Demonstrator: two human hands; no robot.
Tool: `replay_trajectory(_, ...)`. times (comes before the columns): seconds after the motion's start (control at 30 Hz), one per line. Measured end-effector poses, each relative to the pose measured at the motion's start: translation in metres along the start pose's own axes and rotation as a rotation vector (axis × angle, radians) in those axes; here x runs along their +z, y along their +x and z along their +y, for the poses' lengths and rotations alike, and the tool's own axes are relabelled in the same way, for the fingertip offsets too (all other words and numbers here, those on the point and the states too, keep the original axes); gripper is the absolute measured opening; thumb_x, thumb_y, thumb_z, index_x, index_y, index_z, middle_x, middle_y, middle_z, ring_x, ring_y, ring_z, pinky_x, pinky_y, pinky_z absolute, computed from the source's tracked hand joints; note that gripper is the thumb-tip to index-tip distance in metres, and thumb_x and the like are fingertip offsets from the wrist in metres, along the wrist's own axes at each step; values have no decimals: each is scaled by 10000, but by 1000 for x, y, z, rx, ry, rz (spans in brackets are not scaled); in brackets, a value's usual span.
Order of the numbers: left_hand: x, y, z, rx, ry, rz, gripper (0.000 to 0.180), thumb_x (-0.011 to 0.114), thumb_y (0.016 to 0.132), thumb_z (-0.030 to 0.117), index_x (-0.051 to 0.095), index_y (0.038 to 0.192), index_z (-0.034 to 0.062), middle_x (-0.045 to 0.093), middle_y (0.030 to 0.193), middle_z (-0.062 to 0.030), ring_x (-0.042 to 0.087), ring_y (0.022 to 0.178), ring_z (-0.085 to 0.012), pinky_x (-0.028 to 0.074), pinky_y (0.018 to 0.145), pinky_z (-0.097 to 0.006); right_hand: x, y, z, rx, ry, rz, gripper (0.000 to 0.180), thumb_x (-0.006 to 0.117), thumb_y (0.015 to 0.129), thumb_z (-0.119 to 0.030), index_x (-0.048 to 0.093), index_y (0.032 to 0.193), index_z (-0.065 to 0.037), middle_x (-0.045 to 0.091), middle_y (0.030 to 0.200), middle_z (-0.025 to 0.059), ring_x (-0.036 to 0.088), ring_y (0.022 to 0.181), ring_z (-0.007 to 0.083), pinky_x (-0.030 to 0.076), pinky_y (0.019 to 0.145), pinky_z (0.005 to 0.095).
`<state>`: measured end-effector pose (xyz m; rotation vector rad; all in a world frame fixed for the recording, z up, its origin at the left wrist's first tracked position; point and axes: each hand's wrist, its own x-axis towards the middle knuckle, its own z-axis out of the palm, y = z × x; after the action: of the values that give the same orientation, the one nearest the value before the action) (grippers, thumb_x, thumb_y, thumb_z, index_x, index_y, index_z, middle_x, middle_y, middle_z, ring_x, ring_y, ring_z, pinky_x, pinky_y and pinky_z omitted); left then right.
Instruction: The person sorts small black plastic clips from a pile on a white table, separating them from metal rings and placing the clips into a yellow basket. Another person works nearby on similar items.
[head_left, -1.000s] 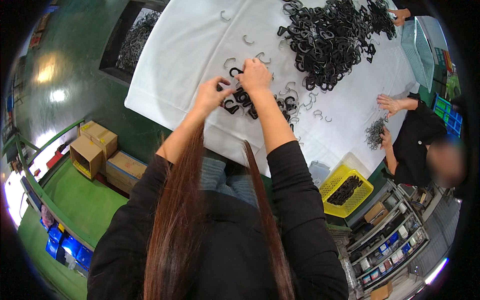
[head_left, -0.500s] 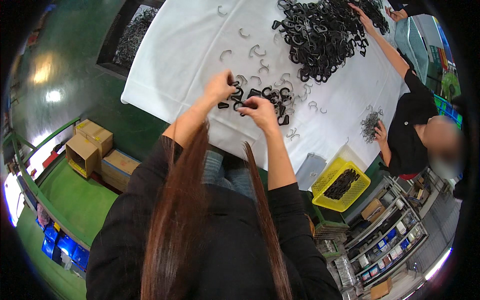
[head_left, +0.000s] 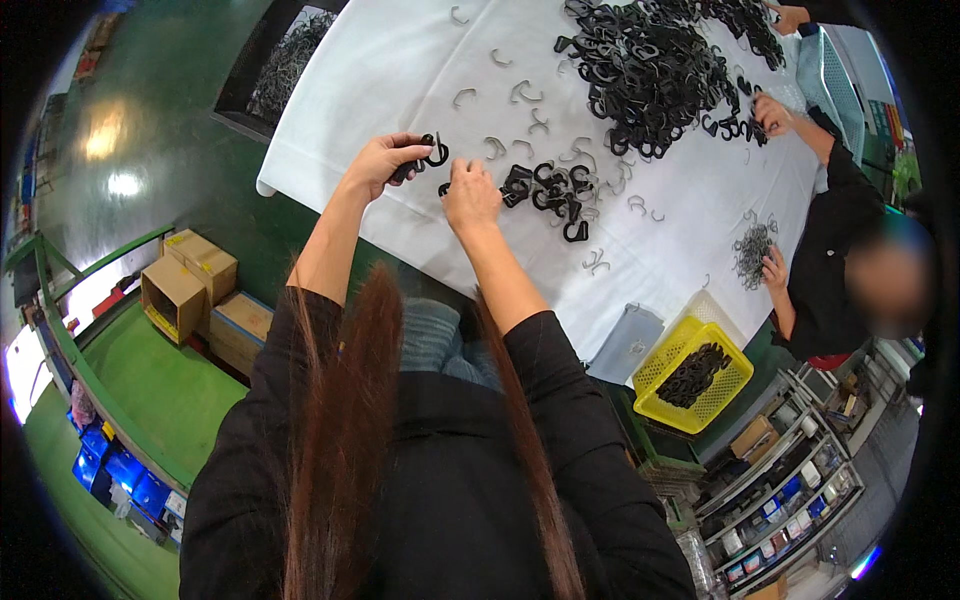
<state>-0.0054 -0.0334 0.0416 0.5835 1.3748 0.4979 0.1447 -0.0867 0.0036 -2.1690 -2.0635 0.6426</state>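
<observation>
Head view, left hand: the left hand [head_left: 378,165] is raised just over the near edge of the bench [head_left: 400,70], its grip closed on a black ring-shaped clip [head_left: 432,152].
Head view, right hand: the right hand [head_left: 470,198] rests on the white cover just beside it; its grip looks closed, with a bit of black showing at the fingertips, but what it pinches is too small to tell.
Near pile: a small cluster of black clips [head_left: 548,190] lies right of the right hand, seemingly the handled pieces.
Loose hooks: grey metal hooks [head_left: 520,92] lie scattered about the cover.
Far heap: a large heap of black clips [head_left: 640,65] sits well apart, so most of the work looks left.
Basket: a yellow basket [head_left: 690,375] beside the bench holds a modest load of dark pieces.
Co-worker: another person's hand [head_left: 772,112] works at the heap's edge.
</observation>
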Motion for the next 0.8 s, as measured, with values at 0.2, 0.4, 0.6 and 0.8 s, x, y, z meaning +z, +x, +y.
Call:
replay_trajectory(0.2,50,-14,-1,-13,97,-196,265,717,768,209,647,986,75,599,711,37,504,508,-23,324,414,-161,-36,-39,63,315,459,-159,247,729,660,-182,603,833,-59,643,732,76,633,707,217,491,637,312)
replay_trajectory(0.4,236,-23,-32,-7,337,-617,252,710,768,200,645,953,41,602,714,-11,538,535,-79,405,470,-216,-113,-169,249,859,1195,311,351,778,670,-223,659,937,-29,649,767,43,581,628,115,453,464,249)
replay_trajectory(0.6,469,-98,-83,0,467,-951,377,665,793,324,615,1037,42,605,858,-61,581,694,-126,496,560,-261,-185,-302,377,1183,1018,861,382,719,753,-358,634,990,-69,633,895,25,569,791,107,452,577,290)
replay_trajectory(0.8,505,-113,-94,796,588,-776,637,637,781,367,426,1278,29,454,1271,-238,420,1209,-349,336,1020,-369,-212,-313,425,1101,367,981,600,709,752,-414,524,1123,20,528,1144,166,473,1086,285,385,907,447)
